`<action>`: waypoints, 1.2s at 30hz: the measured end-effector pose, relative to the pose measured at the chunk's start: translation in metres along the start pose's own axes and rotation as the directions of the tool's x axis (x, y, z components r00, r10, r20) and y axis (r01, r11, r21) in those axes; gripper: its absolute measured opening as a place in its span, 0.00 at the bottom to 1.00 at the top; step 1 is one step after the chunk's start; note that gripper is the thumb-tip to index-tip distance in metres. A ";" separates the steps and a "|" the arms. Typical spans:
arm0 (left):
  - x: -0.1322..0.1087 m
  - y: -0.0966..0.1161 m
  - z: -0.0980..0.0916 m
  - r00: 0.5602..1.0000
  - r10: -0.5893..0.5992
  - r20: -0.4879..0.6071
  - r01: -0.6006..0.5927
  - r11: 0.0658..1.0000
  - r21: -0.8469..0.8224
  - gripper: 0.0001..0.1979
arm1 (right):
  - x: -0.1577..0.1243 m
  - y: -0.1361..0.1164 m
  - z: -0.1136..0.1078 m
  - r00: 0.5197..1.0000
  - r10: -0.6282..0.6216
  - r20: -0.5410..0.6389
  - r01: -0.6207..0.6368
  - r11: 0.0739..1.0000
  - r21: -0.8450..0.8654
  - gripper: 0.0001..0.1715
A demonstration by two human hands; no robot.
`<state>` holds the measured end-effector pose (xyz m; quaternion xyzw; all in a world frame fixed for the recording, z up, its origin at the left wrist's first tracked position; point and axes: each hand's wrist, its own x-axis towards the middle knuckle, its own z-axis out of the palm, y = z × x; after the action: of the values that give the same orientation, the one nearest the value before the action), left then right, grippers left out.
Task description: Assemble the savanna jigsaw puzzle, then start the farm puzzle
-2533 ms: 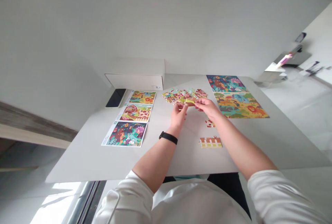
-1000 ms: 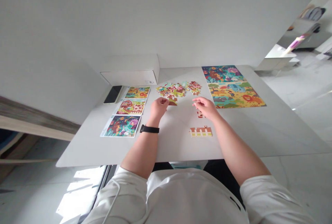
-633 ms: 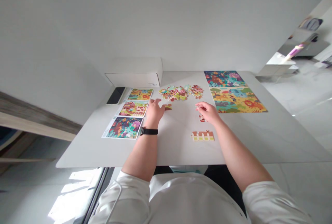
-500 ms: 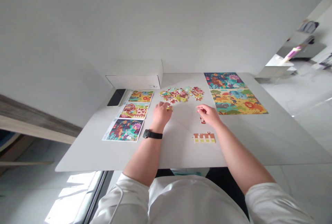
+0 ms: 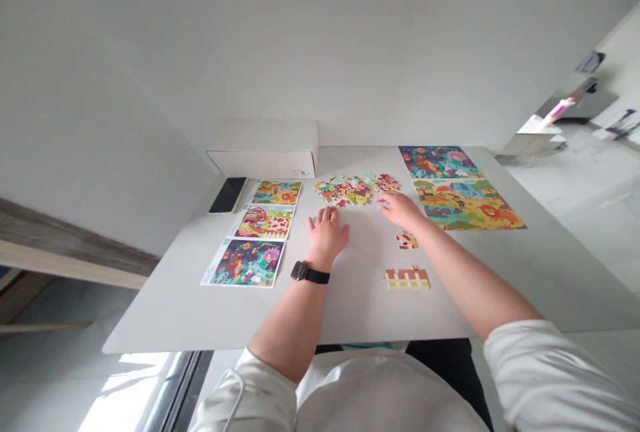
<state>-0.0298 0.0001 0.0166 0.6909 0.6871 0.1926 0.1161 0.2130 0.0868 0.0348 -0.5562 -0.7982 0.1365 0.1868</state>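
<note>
Grey-white wall (image 5: pixel 350 39) is seen across the upper frame in the head view, above a pale counter (image 5: pixel 200 312). At centre, the left hand (image 5: pixel 327 235) is laid palm down, fingers spread; nothing is seen gripped, though whatever lies beneath is hidden. To its right, the right hand (image 5: pixel 400 209) is held with fingers loosely bent; whether a piece is pinched is not shown. Puzzle pieces (image 5: pixel 345 190) are heaped just above both, too overlapped to be counted. By a brush of the right forearm (image 5: pixel 465 272), the one red-patched section (image 5: pixel 407 240) could be knocked apart. Also counted: one fence section (image 5: pixel 407 279) below, three printed pictures (image 5: pixel 265 221) left, two larger pictures (image 5: pixel 465 204) right, one phone (image 5: pixel 228 195), one box (image 5: pixel 265 164).
</note>
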 end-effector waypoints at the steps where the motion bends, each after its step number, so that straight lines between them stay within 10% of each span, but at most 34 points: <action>1: 0.002 -0.002 0.002 1.000 -0.016 -0.011 0.016 1.000 -0.003 0.24 | 0.010 0.000 0.002 1.000 0.021 0.004 -0.020 0.999 -0.028 0.13; 14: 0.012 -0.002 0.015 0.991 0.135 -0.010 -0.135 0.989 -0.054 0.33 | 0.050 -0.012 0.038 1.000 -0.027 -0.002 0.026 0.984 -0.176 0.13; 21: 0.003 0.005 0.013 0.991 0.114 -0.072 -0.115 0.993 -0.009 0.29 | 0.047 -0.006 0.030 0.998 0.064 -0.008 -0.064 0.968 -0.243 0.21; 36: 0.002 0.010 -0.002 0.996 -0.022 -0.088 0.027 0.998 0.053 0.15 | 0.037 -0.027 0.039 0.988 -0.141 0.061 0.152 0.955 -0.254 0.24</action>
<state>-0.0216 0.0014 0.0225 0.6764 0.7048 0.2025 0.0697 0.1614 0.1119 0.0163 -0.5122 -0.8519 0.0291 0.1054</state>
